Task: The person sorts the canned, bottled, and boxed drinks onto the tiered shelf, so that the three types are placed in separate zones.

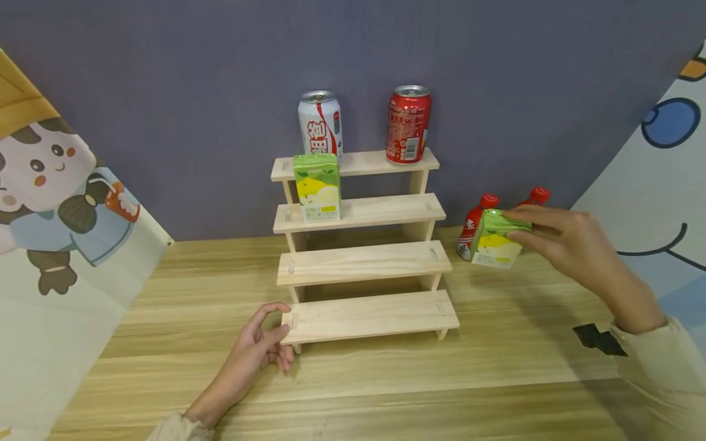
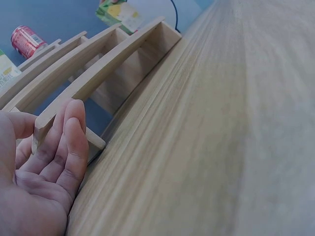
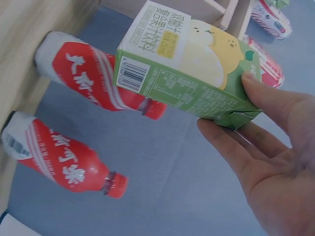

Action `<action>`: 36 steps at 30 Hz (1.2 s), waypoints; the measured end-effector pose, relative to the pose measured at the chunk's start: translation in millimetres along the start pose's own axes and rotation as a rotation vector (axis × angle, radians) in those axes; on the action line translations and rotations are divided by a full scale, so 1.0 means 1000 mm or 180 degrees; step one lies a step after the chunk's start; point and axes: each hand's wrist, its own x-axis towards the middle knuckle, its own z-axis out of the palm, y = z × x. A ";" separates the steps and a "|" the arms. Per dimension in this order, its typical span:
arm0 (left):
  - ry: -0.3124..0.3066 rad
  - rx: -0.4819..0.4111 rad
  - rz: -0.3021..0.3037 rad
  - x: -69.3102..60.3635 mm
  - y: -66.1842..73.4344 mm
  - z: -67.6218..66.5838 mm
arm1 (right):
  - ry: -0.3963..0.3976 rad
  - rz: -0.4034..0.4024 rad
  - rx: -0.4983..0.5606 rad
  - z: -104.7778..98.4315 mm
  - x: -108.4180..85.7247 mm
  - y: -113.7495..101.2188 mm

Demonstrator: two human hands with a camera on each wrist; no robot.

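Note:
My right hand (image 1: 573, 245) pinches a green and yellow juice box (image 3: 197, 64) by its top end, off the table at the right of a wooden step shelf (image 1: 369, 315). The thumb lies on one side of the box and fingers on the other. With my left hand (image 1: 256, 343) I grip the left end of the shelf's lowest step; in the left wrist view the board's corner sits between thumb and fingers (image 2: 74, 142). Another juice box (image 1: 318, 190) stands upright at the left of the second step from the top. A white can (image 1: 320, 125) and a red can (image 1: 409, 125) stand on the top step.
Two red-capped bottles, a nearer one (image 3: 64, 157) and another (image 3: 88, 71), stand on the wood-grain table (image 1: 386, 392) behind the held box. A grey-blue wall (image 1: 220, 122) rises behind the shelf. Cartoon-printed panels flank both sides, left (image 1: 99, 245) and right (image 1: 673, 196).

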 end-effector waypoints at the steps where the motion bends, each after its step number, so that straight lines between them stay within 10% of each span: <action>1: 0.0001 -0.0003 0.0002 0.000 0.000 0.000 | 0.0010 -0.0018 -0.0019 -0.001 0.002 -0.002; 36: 0.0018 -0.0024 -0.0007 0.001 0.000 0.001 | 0.0449 -0.0567 0.0218 -0.016 0.066 -0.046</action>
